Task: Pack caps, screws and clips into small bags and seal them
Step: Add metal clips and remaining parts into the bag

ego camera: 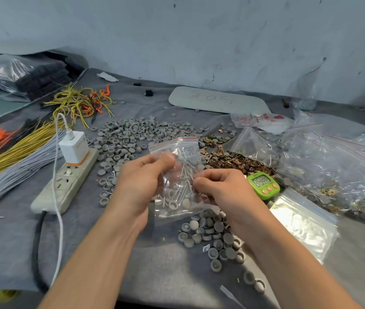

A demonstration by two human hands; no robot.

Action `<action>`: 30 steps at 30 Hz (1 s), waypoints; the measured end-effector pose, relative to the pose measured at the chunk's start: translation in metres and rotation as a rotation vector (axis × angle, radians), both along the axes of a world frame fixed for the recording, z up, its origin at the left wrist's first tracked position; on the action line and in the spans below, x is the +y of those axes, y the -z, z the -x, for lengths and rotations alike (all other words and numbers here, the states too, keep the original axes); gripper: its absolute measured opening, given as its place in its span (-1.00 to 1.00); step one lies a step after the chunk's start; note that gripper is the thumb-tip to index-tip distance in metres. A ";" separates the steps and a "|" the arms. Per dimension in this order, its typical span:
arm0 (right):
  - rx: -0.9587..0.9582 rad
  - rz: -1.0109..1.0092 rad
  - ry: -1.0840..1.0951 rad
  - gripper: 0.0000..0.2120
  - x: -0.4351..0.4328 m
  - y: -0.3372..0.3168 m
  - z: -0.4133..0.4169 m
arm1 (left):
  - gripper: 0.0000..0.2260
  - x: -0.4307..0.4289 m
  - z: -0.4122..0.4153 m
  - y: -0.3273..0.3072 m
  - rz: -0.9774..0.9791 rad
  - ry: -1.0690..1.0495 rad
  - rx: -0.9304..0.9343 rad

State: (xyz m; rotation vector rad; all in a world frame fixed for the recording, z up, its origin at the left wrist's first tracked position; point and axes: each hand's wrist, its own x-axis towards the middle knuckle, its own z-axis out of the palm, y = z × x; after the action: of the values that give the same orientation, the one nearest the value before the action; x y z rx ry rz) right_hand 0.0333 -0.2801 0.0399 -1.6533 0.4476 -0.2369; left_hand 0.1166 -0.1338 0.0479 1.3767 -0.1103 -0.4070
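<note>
Above the mat (12, 248), both hands are pinching one bag (188, 157) between them: left hand (141, 181) gripping its left edge, right hand (221, 186) its right. Bag's long axis is running away from the person, screws (184, 179) and caps (173, 205) lying at the near end. Zip strip (173, 142) is sitting beyond both grips, nearer the left fingers (152, 160); whether sealed, cannot tell.

Grey table (7, 253) carries a green timer (264, 184). A power strip (65, 181) lies well left of the timer, clips (237, 161) just behind it, caps (132, 132) farther back.
</note>
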 end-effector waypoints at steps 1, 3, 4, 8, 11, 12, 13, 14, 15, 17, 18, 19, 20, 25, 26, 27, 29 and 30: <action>0.010 -0.004 -0.004 -0.76 0.000 -0.001 0.001 | -0.91 0.001 0.000 0.001 -0.014 -0.009 -0.007; 0.034 -0.004 -0.007 -0.74 0.000 -0.001 0.002 | -0.92 0.001 -0.001 0.001 -0.012 -0.023 -0.011; 0.051 -0.015 -0.004 -0.74 -0.001 -0.001 0.002 | -0.91 0.001 -0.001 0.002 -0.006 -0.030 -0.014; 0.109 -0.080 0.003 -0.79 -0.003 0.000 0.002 | -0.88 0.001 -0.001 0.003 -0.036 -0.051 -0.039; 0.117 -0.064 -0.037 -0.78 -0.003 0.001 0.002 | -0.87 0.001 -0.001 0.002 -0.024 -0.062 -0.046; 0.110 -0.049 -0.047 -0.77 -0.003 0.002 0.001 | -0.86 0.001 -0.001 0.002 -0.011 -0.067 -0.043; 0.101 -0.033 -0.052 -0.76 -0.002 0.002 0.001 | -0.84 0.001 -0.001 0.002 0.008 -0.067 -0.036; 0.092 -0.014 -0.057 -0.76 -0.001 0.002 0.001 | -0.81 0.001 -0.001 0.002 0.028 -0.064 -0.028; 0.083 0.013 -0.058 -0.76 -0.001 0.003 0.001 | -0.78 0.002 -0.001 0.001 0.043 -0.057 -0.027; 0.045 0.070 -0.017 -0.74 0.000 0.003 0.000 | -0.76 0.003 0.000 0.000 0.073 -0.059 -0.054; 0.017 0.091 0.040 -0.73 -0.002 0.003 0.000 | -0.77 0.003 0.000 -0.001 0.081 -0.085 -0.089; -0.009 0.114 0.116 -0.72 -0.005 0.002 0.000 | -0.80 0.004 0.000 -0.001 0.083 -0.131 -0.140; -0.028 0.152 0.197 -0.71 -0.009 0.001 0.000 | -0.82 0.005 0.000 -0.002 0.092 -0.193 -0.199; 0.025 0.536 0.422 -0.69 -0.030 -0.005 0.001 | -0.86 0.021 -0.003 -0.005 0.097 -0.480 -0.621; 0.062 0.589 0.423 -0.69 -0.034 -0.005 0.001 | -0.86 0.022 -0.001 -0.004 0.003 -0.481 -0.716; 0.111 0.633 0.411 -0.66 -0.036 -0.004 0.000 | -0.86 0.020 0.002 -0.002 -0.110 -0.448 -0.771; 0.225 0.728 0.361 -0.60 -0.041 -0.001 -0.002 | -0.82 0.013 0.009 0.001 -0.418 -0.266 -0.755; 0.289 0.782 0.322 -0.59 -0.042 0.001 -0.003 | -0.70 0.008 0.012 0.002 -0.618 -0.137 -0.734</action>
State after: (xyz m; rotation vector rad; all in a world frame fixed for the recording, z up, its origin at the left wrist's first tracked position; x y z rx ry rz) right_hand 0.0366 -0.3221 0.0392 -2.3906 0.9231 -0.4536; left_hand 0.1042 -0.1260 0.0458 2.0816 -0.5211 0.2255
